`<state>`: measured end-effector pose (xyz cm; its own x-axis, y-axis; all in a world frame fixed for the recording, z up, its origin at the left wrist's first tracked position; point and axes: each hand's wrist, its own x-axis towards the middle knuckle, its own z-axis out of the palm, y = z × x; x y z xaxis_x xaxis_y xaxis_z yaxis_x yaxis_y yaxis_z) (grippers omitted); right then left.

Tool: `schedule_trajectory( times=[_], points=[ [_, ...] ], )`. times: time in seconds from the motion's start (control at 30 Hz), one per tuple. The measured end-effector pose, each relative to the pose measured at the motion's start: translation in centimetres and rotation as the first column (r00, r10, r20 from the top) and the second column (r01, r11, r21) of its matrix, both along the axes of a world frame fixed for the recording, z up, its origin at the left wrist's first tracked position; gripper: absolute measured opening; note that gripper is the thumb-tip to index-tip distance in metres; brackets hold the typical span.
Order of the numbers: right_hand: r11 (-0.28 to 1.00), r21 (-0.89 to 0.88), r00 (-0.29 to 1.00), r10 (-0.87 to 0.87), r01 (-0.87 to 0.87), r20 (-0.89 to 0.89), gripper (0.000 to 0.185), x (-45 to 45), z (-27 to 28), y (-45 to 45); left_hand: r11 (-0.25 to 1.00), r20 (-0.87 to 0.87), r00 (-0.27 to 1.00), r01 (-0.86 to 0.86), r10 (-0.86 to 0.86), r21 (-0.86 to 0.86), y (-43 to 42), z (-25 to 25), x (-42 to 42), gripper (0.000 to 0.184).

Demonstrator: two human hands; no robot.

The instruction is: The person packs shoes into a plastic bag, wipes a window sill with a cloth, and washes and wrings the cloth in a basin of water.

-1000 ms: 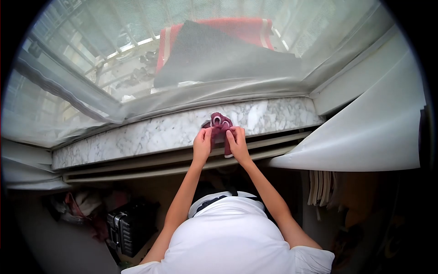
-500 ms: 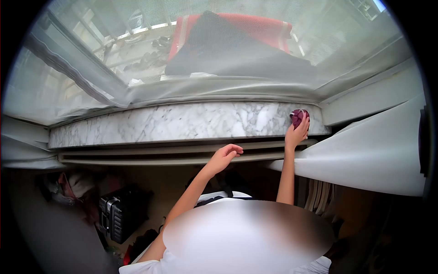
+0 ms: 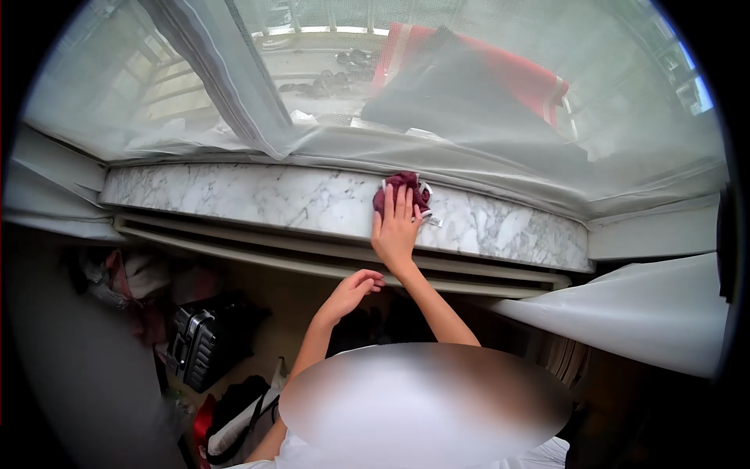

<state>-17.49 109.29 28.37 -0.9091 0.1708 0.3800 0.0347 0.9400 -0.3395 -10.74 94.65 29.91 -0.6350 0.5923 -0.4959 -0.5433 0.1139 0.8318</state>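
Note:
A crumpled dark red cloth (image 3: 405,187) with a white edge and a small white tag lies on the marble windowsill (image 3: 258,190), around the middle of its length. My right hand (image 3: 397,234) presses it flat against the stone, fingers laid over the top and pointing toward the window. Below the sill, my left hand (image 3: 351,295) hovers near the front of the pale radiator (image 3: 312,266). Its fingers are loosely bent with nothing in them.
A sheer curtain (image 3: 500,156) hangs along the sill's back edge, with a window frame behind it. White fabric (image 3: 625,313) drapes at the right end. On the floor to the left stand a black suitcase (image 3: 203,340) and some bags (image 3: 242,422).
My right hand has slid the cloth leftward along the sill, from the right end to about the middle. My left hand has shifted slightly left and down. The view has turned.

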Motion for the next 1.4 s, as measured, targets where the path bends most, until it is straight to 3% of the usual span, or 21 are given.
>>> schedule_trajectory(
  times=[0.2, 0.3, 0.43, 0.47, 0.5, 0.6, 0.73, 0.87, 1.03, 1.13, 1.23, 1.4],
  points=[
    [0.895, -0.124, 0.896, 0.404, -0.429, -0.188, 0.056, -7.2, 0.0, -13.9, 0.995, -0.001, 0.995, -0.097, 0.097, -0.036, -6.5, 3.3, -0.8, 0.026],
    [0.857, -0.079, 0.852, 0.488, -0.509, -0.188, 0.056, -7.8, -0.1, -16.8, 0.996, -0.076, 0.997, 0.018, -0.025, -0.090, -8.3, 3.9, -1.3, 0.025],
    [0.809, 0.039, 0.798, 0.585, -0.586, -0.144, 0.058, -5.3, -0.5, -14.1, 0.993, -0.094, 0.989, 0.110, -0.113, -0.036, -7.4, 4.2, -2.2, 0.027],
    [0.817, 0.041, 0.806, 0.575, -0.576, -0.143, 0.058, -4.0, -0.4, -12.7, 0.970, -0.091, 0.966, 0.241, -0.242, -0.023, -6.9, 3.7, -2.6, 0.025],
    [0.840, 0.028, 0.833, 0.540, -0.541, -0.121, 0.059, -2.6, -0.4, -11.1, 0.929, -0.089, 0.925, 0.369, -0.369, -0.012, -6.4, 3.3, -2.9, 0.024],
    [0.945, 0.016, 0.945, 0.328, -0.328, -0.010, 0.061, 1.7, 0.1, -5.4, 0.844, -0.166, 0.828, 0.533, -0.536, -0.065, -4.0, 3.0, -3.1, 0.024],
    [0.987, 0.111, 0.992, -0.122, 0.120, 0.014, 0.060, 5.6, 0.3, 3.7, 0.834, -0.196, 0.812, 0.548, -0.550, -0.070, -1.8, 2.4, -3.5, 0.026],
    [0.823, 0.194, 0.844, -0.531, 0.534, -0.072, 0.059, 7.9, -1.8, 14.9, 0.804, -0.152, 0.790, 0.584, -0.594, -0.106, -1.5, 2.3, -3.8, 0.026],
    [0.605, 0.227, 0.634, -0.769, 0.763, -0.085, 0.060, 6.6, -3.5, 19.0, 0.834, -0.101, 0.828, 0.549, -0.551, -0.047, -3.3, 0.8, -3.5, 0.026],
    [0.667, 0.239, 0.694, -0.719, 0.706, -0.044, 0.059, 4.7, -3.2, 14.5, 0.858, -0.078, 0.854, 0.510, -0.514, -0.063, -4.3, 0.0, -3.3, 0.026],
    [0.832, 0.184, 0.851, -0.521, 0.523, -0.066, 0.055, 2.4, -2.2, 6.7, 0.888, -0.059, 0.886, 0.455, -0.459, -0.072, -5.5, 0.1, -2.9, 0.026],
    [0.987, 0.065, 0.989, -0.145, 0.145, 0.001, 0.061, -1.1, -0.4, -5.5, 0.948, -0.063, 0.946, 0.315, -0.318, -0.053, -8.5, -0.8, -2.5, 0.026]
  ],
)
